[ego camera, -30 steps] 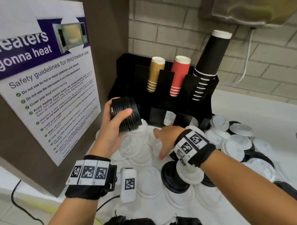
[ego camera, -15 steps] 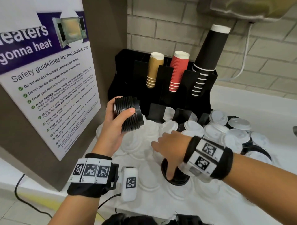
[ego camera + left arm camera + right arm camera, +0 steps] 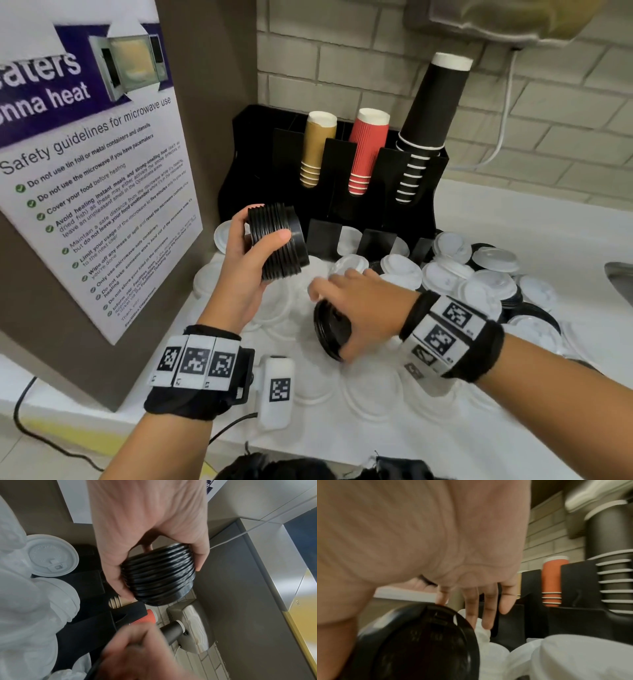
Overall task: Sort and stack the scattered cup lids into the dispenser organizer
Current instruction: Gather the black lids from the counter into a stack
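My left hand [image 3: 253, 260] grips a stack of black lids [image 3: 278, 241] held sideways in the air, in front of the black dispenser organizer [image 3: 342, 178]; the same stack of black lids [image 3: 159, 577] fills the left wrist view. My right hand [image 3: 356, 301] pinches a single black lid [image 3: 330, 330] between thumb and forefinger, tilted on edge above the counter, just right of and below the stack. That black lid [image 3: 419, 642] looks blurred in the right wrist view. White lids [image 3: 476, 274] lie scattered over the counter around both hands.
The organizer holds a tan cup stack [image 3: 317, 147], a red cup stack [image 3: 368, 150] and a black cup stack [image 3: 428, 123]. A brown panel with a safety poster [image 3: 92, 171] stands close on the left. More black lids [image 3: 534, 308] lie among the white ones at right.
My right hand has taken a single black lid off the counter and lifted it on edge toward the stack. The left hand has kept the stack nearly still.
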A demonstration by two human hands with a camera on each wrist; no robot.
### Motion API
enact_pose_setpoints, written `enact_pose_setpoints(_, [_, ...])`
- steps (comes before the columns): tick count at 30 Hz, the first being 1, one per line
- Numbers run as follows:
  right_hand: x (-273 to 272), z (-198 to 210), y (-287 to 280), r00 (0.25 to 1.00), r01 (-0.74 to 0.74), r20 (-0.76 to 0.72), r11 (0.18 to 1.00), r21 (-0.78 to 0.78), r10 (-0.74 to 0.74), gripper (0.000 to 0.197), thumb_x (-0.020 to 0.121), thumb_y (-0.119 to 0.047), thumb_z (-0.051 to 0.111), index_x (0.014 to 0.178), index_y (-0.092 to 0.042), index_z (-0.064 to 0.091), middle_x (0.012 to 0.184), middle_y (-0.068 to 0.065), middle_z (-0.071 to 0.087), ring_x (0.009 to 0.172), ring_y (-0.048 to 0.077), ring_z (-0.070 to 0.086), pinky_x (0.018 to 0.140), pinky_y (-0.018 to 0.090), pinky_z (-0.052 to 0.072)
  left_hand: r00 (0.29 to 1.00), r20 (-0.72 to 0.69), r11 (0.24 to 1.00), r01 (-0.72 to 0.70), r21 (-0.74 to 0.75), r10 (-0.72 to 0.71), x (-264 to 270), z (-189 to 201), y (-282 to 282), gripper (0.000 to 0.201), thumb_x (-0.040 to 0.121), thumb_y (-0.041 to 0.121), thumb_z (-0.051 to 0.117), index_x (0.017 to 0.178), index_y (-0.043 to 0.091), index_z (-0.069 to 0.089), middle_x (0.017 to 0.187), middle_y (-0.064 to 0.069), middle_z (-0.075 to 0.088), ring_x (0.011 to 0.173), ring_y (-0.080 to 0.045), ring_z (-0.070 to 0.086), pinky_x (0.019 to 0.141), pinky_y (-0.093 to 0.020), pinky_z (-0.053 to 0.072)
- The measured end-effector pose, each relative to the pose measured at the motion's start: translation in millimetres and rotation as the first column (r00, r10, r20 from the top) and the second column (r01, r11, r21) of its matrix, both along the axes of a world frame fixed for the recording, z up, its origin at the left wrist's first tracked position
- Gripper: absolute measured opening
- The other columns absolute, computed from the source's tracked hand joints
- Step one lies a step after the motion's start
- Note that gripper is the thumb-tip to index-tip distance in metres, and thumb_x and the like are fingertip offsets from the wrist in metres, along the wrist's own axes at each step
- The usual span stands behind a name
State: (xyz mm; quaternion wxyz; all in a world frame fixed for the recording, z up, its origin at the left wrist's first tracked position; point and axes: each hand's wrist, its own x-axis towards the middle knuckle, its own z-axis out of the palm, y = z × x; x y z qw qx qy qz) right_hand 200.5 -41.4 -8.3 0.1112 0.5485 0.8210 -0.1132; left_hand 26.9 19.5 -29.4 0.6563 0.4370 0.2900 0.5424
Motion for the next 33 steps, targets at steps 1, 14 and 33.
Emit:
enact_pose_setpoints(1, [1.2, 3.0, 4.8, 0.991, 0.056, -0.123, 0.998, 0.014, -0.054, 0.079, 0.061, -0.043, 0.081, 0.118, -0.031, 0.028, 0.111, -0.003, 0.047, 0.099, 0.021, 0.045, 0.086, 0.036, 0.033, 1.000, 0.001, 1.000, -0.001, 0.003, 0.001, -0.3, -0.6, -0.1, 0.070, 0.059, 0.037, 0.076, 0.123, 0.026, 0.051, 0.109, 0.002, 0.062, 0.098, -0.014, 0.065, 0.073, -0.037, 0.057])
enact_pose_setpoints(14, [20.3, 18.7, -4.3, 0.142, 0.424, -0.958, 0.890, -0.170, -0.250, 0.050, 0.082, -0.021, 0.066, 0.127, -0.034, 0.046, 0.124, 0.004, 0.057, 0.089, 0.011, 0.065, 0.073, 0.021, 0.050, 0.993, -0.020, 0.993, 0.117, 0.020, -0.117, 14.1, -3.5, -5.2, 0.058, 0.062, 0.036, 0.077, 0.116, 0.033, 0.057, 0.103, 0.008, 0.068, 0.093, -0.012, 0.069, 0.064, -0.034, 0.056])
enact_pose_setpoints(33, [20.6, 11.2, -34.5, 0.151, 0.371, -0.974, 0.923, -0.105, -0.171, 0.060, 0.084, 0.002, 0.066, 0.130, -0.033, 0.051, 0.129, -0.003, 0.053, 0.114, 0.013, 0.058, 0.085, 0.027, 0.055, 0.950, -0.052, 0.952, 0.308, 0.002, -0.307, 29.9, -1.5, -22.0, 0.059, 0.064, 0.037, 0.077, 0.120, 0.033, 0.058, 0.111, 0.002, 0.067, 0.103, -0.021, 0.068, 0.072, -0.041, 0.057])
